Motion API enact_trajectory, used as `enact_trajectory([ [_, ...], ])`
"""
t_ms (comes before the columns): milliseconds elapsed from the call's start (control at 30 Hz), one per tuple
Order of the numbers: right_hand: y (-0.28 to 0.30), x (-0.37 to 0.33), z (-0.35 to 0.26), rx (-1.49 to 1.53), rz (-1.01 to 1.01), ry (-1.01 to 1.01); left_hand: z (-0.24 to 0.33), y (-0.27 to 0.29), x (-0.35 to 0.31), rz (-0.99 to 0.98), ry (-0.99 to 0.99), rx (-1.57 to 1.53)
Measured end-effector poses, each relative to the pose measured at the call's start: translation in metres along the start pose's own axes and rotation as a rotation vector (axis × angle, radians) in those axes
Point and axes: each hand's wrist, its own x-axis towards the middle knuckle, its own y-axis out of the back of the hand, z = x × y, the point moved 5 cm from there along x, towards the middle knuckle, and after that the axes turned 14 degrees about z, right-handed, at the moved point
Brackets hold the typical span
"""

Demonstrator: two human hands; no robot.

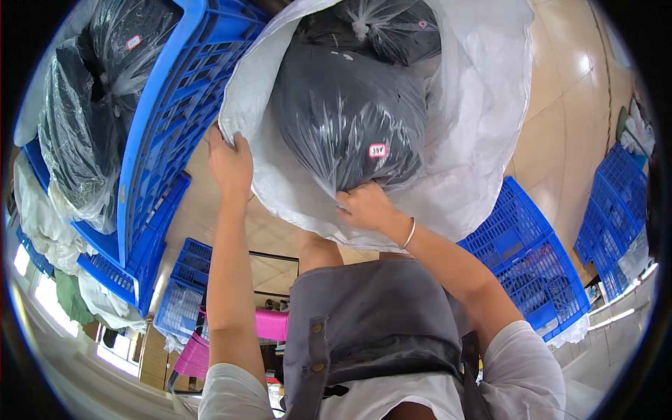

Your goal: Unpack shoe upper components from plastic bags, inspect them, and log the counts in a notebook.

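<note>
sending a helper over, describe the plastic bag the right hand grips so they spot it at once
At top centre is a big open white sack, held by the left hand. Inside, the right hand grips the near end of a clear plastic bag with dark contents. Unlike the knotted bag behind, it looks larger and lies nearer.

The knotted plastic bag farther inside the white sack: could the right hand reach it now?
Probably not directly: the right hand grips the nearer plastic bag, whose bulk lies in front of the knotted plastic bag.
</note>
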Motion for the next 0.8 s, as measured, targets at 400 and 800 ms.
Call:
enact_trajectory([
  [400, 0.081, 0.048, -0.116, 0.236, -0.056, 0.143, -0.04, 0.026, -0.001, -0.099, 0.213, -0.19],
  [800, -0.012, 0.007, -0.082, -0.033, -0.193, 0.086, -0.075, -0.014, -0.064, -0.377, 0.271, -0.395],
])
